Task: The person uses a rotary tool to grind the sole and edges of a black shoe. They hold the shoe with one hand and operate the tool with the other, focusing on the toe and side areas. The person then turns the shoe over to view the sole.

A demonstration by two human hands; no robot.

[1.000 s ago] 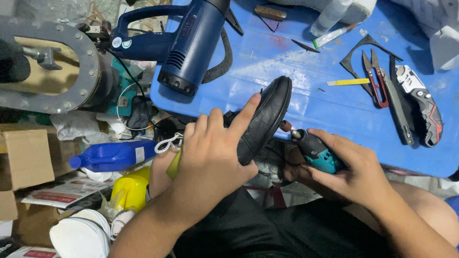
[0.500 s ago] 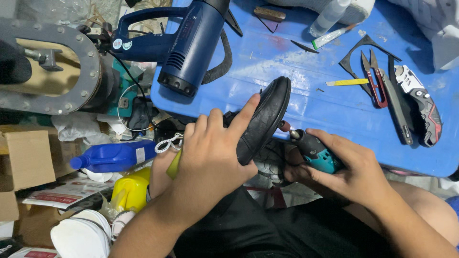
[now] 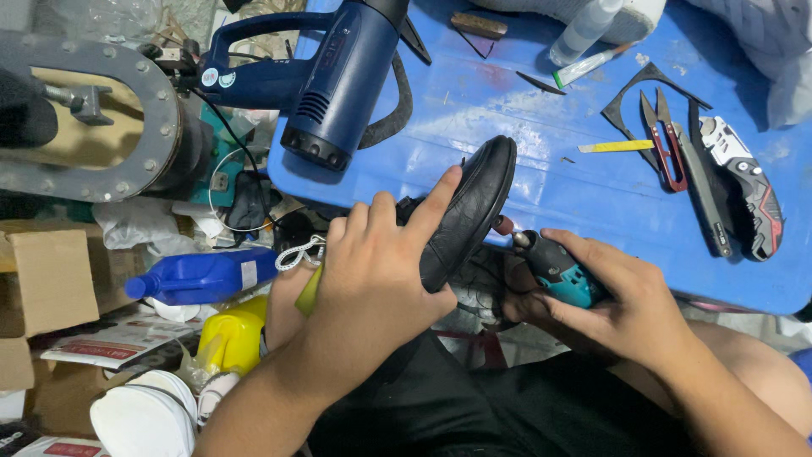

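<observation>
Black shoe sole (image 3: pixel 469 207) being ground over blue worktop (image 3: pixel 541 169)
Left hand (image 3: pixel 372 279) is gripping the sole; right hand (image 3: pixel 622 300), at 3 o'clock, is clasping a teal rotary tool (image 3: pixel 554 267).

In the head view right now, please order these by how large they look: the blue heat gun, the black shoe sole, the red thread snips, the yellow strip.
1. Blue heat gun, the largest.
2. Black shoe sole, held in the left hand; it is edge-on and nearer the camera, so this is only how it looks.
3. Red thread snips.
4. Yellow strip, the smallest.

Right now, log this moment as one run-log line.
left hand: holds black shoe sole on edge | right hand: grips teal rotary tool, tip at sole | surface: blue table
</observation>
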